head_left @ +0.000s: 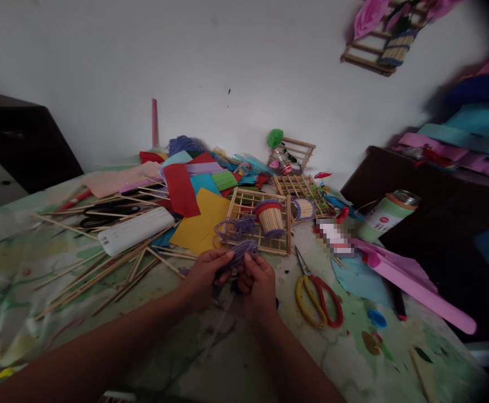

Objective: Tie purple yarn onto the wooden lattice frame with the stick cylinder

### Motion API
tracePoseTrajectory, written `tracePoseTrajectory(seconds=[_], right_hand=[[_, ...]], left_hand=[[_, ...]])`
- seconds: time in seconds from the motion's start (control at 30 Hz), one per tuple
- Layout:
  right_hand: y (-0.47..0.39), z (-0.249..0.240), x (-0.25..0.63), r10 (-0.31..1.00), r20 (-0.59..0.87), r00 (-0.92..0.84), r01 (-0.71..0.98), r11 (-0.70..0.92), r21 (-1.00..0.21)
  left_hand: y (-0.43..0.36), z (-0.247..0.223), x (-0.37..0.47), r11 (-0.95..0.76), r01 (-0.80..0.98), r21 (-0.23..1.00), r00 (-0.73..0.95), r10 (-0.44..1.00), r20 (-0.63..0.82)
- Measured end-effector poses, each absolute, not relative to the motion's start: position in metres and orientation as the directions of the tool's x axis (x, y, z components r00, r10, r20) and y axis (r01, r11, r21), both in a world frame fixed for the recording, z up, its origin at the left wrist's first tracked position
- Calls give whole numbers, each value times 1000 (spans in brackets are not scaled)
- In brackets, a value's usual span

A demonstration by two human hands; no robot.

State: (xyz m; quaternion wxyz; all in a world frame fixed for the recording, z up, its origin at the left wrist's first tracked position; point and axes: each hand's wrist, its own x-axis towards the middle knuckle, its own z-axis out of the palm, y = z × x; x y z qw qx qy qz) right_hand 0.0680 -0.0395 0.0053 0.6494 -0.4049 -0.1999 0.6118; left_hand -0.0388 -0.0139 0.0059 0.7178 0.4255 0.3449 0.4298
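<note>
Both hands meet over the near middle of the table, fingers closed on a bundle of purple yarn (245, 252). My left hand (210, 268) pinches its left side, and my right hand (260, 278) grips it from the right. Loose loops of the same yarn trail up onto a wooden stick lattice (241, 202) just beyond. On that lattice rests a small stick basket (270, 218) with a red and purple band round its top. Dark bits beneath my fingers are too hidden to make out. Red-and-yellow scissors (317, 294) lie partly spread to the right of my right hand.
Wooden sticks (97, 274) and a white oblong object (135, 229) lie at left. Coloured paper (181, 187) heaps up behind. A second lattice (301, 193), a green-and-steel flask (389, 212) and a pink paper roll (424, 294) stand or lie at right. Dark furniture borders the table's right side.
</note>
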Motion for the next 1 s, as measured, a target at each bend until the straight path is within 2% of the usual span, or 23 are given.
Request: tracePoseTrajectory(seconds=[0.4, 0.53, 0.6, 0.67, 0.7, 0.77, 0.83, 0.93, 1.0], right_hand=[[-37, 7, 72, 956, -199, 216, -560, -46, -827], [-34, 21, 93, 931, -88, 354, -532, 123, -838], [-33, 27, 108, 860, 27, 510, -404, 267, -875], [-29, 29, 122, 765, 183, 617, -145, 340, -929], [-25, 29, 127, 739, 269, 618, 17, 329, -944], [-15, 29, 130, 746, 392, 538, 285, 277, -918], [-1, 32, 123, 807, 432, 403, 455, 233, -859], [23, 37, 103, 912, 368, 178, 652, 171, -739], [38, 39, 90, 946, 309, 99, 727, 144, -671]], left_hand=[[-10, 3, -39, 188, -224, 956, 415, 906, -81], [8, 21, -59, 87, -356, 930, 250, 968, 5], [20, 34, -78, -22, -499, 866, 99, 992, 82], [31, 47, -99, -170, -602, 781, -59, 984, 168], [36, 52, -110, -231, -631, 740, -129, 972, 194], [42, 58, -127, -308, -671, 675, -232, 951, 203], [46, 59, -136, -332, -694, 639, -278, 942, 188], [48, 55, -136, -331, -707, 626, -282, 942, 180], [48, 51, -130, -308, -711, 632, -247, 951, 186]])
